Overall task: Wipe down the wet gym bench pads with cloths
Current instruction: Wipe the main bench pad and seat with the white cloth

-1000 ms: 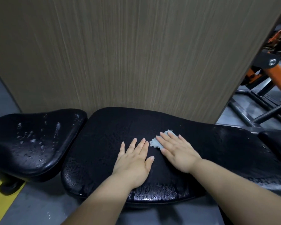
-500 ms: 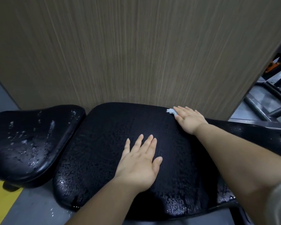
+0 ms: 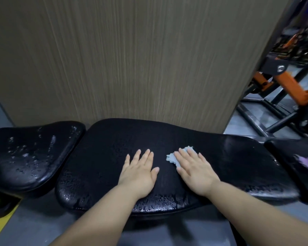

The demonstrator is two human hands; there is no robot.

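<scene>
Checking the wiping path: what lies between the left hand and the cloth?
Head view: only a bare strip of the long pad separates the left hand from the cloth under the right hand.

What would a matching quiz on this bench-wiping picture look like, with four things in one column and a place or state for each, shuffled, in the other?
Things:
1. left hand
2. right hand
3. small seat pad
4. gym frame

Descriptions:
a. orange, at far right
b. flat on the long pad, nothing under it
c. pressing a pale cloth
d. dotted with water drops, at far left

Pairs: 1-b, 2-c, 3-d, 4-a.
</scene>
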